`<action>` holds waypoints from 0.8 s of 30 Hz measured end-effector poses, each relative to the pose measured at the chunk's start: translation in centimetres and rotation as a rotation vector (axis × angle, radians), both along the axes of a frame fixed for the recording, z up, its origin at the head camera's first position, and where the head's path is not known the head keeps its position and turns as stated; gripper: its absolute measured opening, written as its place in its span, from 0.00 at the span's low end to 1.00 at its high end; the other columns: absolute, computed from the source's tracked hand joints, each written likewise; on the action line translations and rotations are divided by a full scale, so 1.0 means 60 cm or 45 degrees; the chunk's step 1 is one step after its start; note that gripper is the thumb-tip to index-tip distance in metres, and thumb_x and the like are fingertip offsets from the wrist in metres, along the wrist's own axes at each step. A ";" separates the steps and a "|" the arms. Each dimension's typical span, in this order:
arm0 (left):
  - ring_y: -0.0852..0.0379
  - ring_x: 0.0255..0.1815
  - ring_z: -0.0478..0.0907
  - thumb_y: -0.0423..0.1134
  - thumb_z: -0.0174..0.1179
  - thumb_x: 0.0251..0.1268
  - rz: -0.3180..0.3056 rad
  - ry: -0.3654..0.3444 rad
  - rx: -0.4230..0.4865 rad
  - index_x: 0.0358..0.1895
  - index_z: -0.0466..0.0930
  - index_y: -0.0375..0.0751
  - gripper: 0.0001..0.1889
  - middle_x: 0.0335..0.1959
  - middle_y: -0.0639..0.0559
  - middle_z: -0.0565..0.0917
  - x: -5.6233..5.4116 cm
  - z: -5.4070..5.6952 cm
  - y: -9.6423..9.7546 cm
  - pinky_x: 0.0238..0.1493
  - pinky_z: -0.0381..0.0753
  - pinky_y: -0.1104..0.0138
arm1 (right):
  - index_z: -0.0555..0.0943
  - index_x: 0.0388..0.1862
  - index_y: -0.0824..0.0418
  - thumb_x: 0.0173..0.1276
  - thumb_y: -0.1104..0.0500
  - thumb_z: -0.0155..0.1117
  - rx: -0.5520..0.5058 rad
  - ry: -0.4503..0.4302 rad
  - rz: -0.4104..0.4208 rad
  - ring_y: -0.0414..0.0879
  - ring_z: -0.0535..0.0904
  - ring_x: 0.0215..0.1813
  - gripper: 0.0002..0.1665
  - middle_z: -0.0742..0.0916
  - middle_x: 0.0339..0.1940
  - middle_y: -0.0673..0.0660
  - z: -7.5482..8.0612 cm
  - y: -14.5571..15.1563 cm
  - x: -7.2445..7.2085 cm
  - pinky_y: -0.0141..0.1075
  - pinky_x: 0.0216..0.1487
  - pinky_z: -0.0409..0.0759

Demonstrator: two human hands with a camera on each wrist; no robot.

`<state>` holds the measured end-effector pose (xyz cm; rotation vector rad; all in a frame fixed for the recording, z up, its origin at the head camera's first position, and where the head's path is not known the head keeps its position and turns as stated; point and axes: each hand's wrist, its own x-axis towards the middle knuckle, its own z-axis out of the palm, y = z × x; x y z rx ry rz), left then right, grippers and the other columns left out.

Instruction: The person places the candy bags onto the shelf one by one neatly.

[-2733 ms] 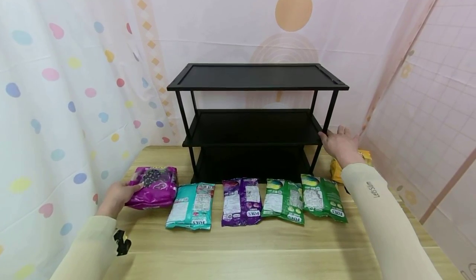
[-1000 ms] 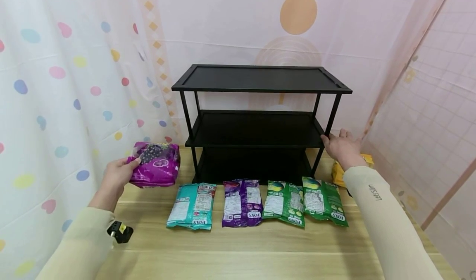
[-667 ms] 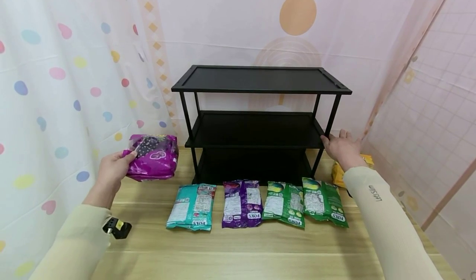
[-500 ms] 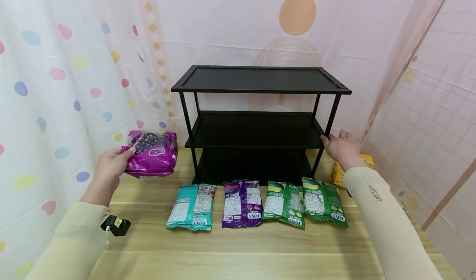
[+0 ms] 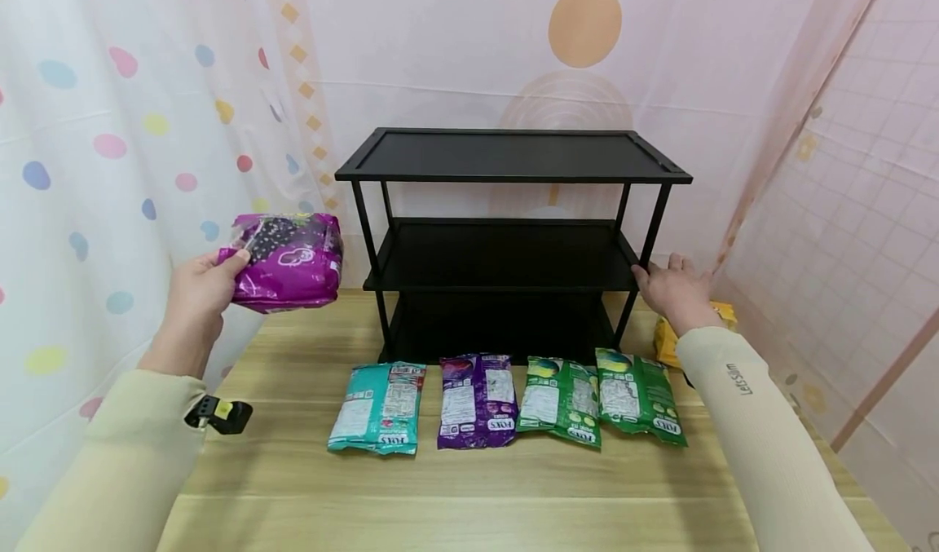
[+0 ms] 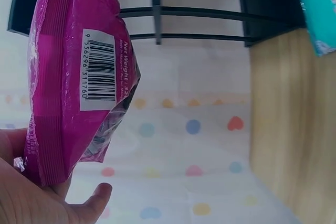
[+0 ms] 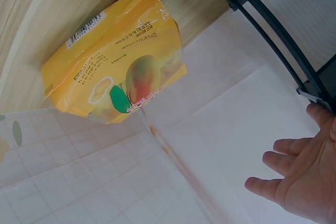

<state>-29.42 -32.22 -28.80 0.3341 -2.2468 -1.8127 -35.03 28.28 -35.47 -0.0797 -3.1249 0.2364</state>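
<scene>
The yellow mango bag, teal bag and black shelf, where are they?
Yellow mango bag [image 7: 113, 61], right wrist view: middle of its wrapper.
Teal bag [image 5: 377, 409], head view: middle of its printed side.
Black shelf [image 5: 513, 156], head view: its top board.

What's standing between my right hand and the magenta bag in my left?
In the head view, the black rack stands between them, the magenta bag to its left, your right hand at its right.

Head view: left hand [image 5: 196, 293] with most fingertips apparently out of sight behind the magenta bag [image 5: 293, 268].
</scene>
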 end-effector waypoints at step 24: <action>0.68 0.37 0.76 0.39 0.61 0.71 0.228 0.299 0.426 0.24 0.86 0.47 0.13 0.22 0.62 0.85 -0.013 0.149 0.027 0.32 0.73 0.80 | 0.59 0.76 0.69 0.82 0.41 0.28 0.055 -0.005 0.028 0.75 0.49 0.72 0.39 0.57 0.71 0.81 -0.001 0.000 -0.002 0.76 0.63 0.46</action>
